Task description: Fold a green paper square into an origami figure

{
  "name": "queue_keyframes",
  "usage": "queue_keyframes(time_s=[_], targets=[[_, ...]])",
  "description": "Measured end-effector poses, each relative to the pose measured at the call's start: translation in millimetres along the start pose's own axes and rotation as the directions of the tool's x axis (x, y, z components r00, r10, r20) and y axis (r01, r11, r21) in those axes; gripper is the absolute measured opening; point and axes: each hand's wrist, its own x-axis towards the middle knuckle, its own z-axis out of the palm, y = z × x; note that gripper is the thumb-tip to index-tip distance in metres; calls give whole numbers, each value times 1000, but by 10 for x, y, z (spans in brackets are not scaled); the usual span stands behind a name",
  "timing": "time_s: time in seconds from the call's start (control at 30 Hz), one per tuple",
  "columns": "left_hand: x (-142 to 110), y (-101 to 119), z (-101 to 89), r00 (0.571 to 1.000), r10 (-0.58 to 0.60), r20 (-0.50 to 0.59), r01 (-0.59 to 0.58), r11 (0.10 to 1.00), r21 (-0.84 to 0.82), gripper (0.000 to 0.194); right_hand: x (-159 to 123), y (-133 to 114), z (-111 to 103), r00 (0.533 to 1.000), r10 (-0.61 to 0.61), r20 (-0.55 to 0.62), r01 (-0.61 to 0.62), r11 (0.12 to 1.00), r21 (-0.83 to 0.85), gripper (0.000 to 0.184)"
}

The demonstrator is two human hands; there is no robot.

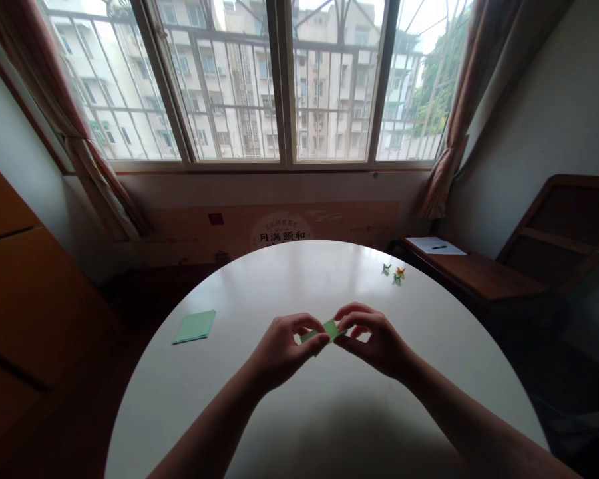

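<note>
Left hand (290, 347) and right hand (377, 338) in now, each grip pinched closed on the folded green paper (331, 328) over the white worktop (259, 286); paper stack (194, 326) sitting well left.

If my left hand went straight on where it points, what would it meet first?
Beyond the green paper it already holds, your left hand would most likely meet your right hand, which faces it across that paper, though one view leaves exact depth unclear.
</note>
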Motion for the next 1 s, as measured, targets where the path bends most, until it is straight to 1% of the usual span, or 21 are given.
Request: queue_keyframes(time_s=[0.03, 0.1, 0.23, 0.3, 0.37, 0.47, 0.57, 0.67, 0.73, 0.83, 0.9, 1.0], targets=[[-8, 13, 2, 1000, 4, 11, -5, 999, 38, 26, -3, 2, 3, 1000, 1, 0, -1, 1000, -3, 12], [-14, 29, 6, 1000, 5, 30, -6, 998, 61, 28, -9, 3, 6, 1000, 6, 1, -6, 1000, -8, 13], [-2, 33, 16, 999, -5, 52, 4, 1000, 15, 28, -14, -23, -1, 1000, 3, 5, -3, 999, -35, 11], [9, 26, 28, 999, -32, 37, 33, 999, -22, 26, -10, -45, -7, 1000, -3, 12, 4, 999, -44, 9], [20, 15, 45, 998, -63, -3, 62, 994, -90, 23, -8, -58, -6, 1000, -2, 6, 2, 999, -38, 8], [34, -3, 73, 995, -79, -66, 67, 983, -172, 22, -16, -45, 16, 997, 52, -51, -52, 999, -4, 14], [40, -9, 100, 989, -75, -124, 50, 979, -199, 23, -32, -17, 53, 981, 173, -91, -160, 979, 127, 31], [42, 0, 120, 982, -79, -171, 39, 972, -230, 26, -42, -19, 88, 955, 295, -37, -266, 903, 337, 42], [43, 7, 128, 977, -83, -195, 31, 967, -255, 27, -46, -43, 112, 932, 362, 23, -336, 838, 430, 41], [45, 4, 135, 972, -83, -218, 17, 957, -290, 28, -51, -87, 148, 904, 419, 78, -402, 779, 481, 37], [46, -6, 140, 972, -81, -219, 12, 954, -301, 28, -53, -108, 170, 897, 436, 79, -415, 763, 497, 35], [44, -15, 147, 975, -79, -206, 13, 952, -305, 28, -56, -115, 190, 892, 451, 44, -407, 756, 513, 34]])
